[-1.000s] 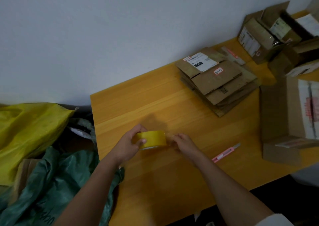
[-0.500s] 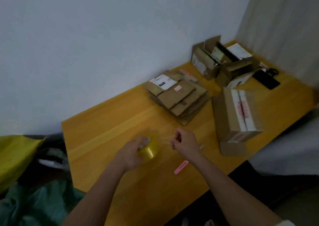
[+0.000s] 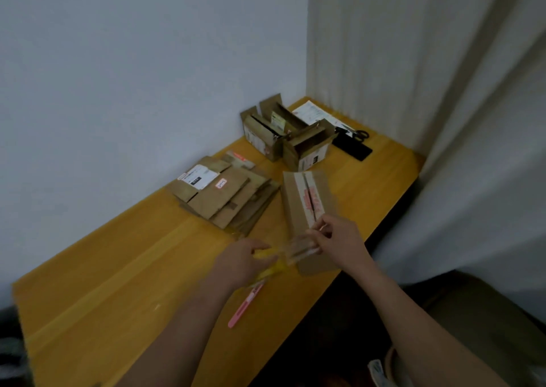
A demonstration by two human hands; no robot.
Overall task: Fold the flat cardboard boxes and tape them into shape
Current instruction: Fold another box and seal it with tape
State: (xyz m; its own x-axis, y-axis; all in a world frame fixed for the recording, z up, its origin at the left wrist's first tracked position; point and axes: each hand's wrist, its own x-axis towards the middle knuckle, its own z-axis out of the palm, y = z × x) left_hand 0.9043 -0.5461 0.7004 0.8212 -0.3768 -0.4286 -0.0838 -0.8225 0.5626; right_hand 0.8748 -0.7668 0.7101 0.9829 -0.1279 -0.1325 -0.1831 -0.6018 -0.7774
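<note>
Now our left hand (image 3: 240, 261) grips the tape roll (image 3: 270, 270) over the counter (image 3: 118, 283); our right hand (image 3: 335, 240) pinches the pulled strip (image 3: 298, 247) at the box (image 3: 308, 206).

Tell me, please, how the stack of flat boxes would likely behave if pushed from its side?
The stack is already fanned and uneven, so the top sheets would probably slide apart. Flat cardboard likely stays stiff and light. It lies low on the table, so tipping seems unlikely.
</note>
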